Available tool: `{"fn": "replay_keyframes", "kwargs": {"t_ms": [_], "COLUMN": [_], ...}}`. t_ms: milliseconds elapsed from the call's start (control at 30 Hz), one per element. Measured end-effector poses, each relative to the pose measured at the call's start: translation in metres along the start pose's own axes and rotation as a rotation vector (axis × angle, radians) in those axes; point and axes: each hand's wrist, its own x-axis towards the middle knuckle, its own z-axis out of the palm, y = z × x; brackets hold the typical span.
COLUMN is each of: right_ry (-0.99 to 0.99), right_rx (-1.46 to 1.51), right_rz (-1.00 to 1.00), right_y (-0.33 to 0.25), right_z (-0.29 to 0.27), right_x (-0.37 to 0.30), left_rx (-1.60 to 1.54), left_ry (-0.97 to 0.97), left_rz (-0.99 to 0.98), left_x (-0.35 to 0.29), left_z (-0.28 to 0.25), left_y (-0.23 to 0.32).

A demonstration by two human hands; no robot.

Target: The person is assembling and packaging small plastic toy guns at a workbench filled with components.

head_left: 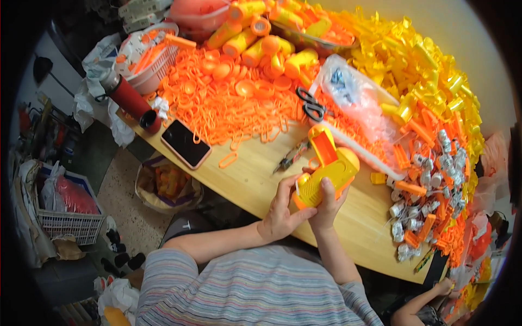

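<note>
Just above the table's near edge, a yellow-and-orange plastic housing (pixel 325 175) is held between my two hands. It has a rounded body, with a raised yellow part lined in orange sticking up at its far end. My left hand (pixel 284 211) closes round its left and lower side. On the near right side, my right hand (pixel 328 202) grips it with the thumb pressed on the yellow face. The fingers under it are partly hidden. Beyond the housing lie a pair of pliers (pixel 292 156) and black-handled scissors (pixel 314 105).
Loose orange clips and rings (pixel 228 98) pile at the back, beside yellow parts (pixel 418 60). Right of me lie wired silver-white pieces (pixel 435 174). A phone (pixel 186 143) and red flask (pixel 129 100) sit at the left edge. Another person's arm (pixel 424 301) shows lower right.
</note>
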Motion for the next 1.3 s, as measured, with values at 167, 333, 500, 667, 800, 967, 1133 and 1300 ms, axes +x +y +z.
{"fn": "replay_keyframes", "kwargs": {"t_ms": [167, 333, 500, 667, 800, 967, 1133, 1300], "right_ry": [0.027, -0.057, -0.009, 0.048, -0.051, -0.157, -0.259, -0.214], "right_rx": [-0.018, -0.047, -0.152, -0.213, -0.325, -0.611, -1.004, -1.61], "right_rz": [0.039, -0.022, -0.034, -0.112, -0.09, -0.198, -0.401, -0.548], "right_y": [0.0, 0.014, -0.007, -0.024, -0.034, -0.053, -0.082, -0.106], "right_z": [-0.002, -0.019, -0.047, -0.064, -0.075, -0.093, -0.107, -0.127], "right_x": [0.017, 0.037, 0.041, 0.043, 0.049, 0.077, 0.149, 0.248], "left_rx": [-0.058, 0.124, 0.449, 0.899, 1.025, 1.129, 1.3, 1.556], "left_ry": [-0.079, 0.028, 0.299, 0.371, 0.416, 0.33, 0.231, 0.398], "left_rz": [-0.021, 0.12, 0.45, 0.697, 0.653, 0.42, 0.131, 0.397], "left_x": [0.03, 0.108, 0.232, 0.339, 0.415, 0.467, 0.498, 0.502], "left_z": [-0.012, -0.052, -0.109, -0.13, -0.145, -0.154, -0.118, -0.087], "left_y": [0.006, 0.008, 0.014, 0.023, -0.018, -0.063, -0.053, -0.04]}}
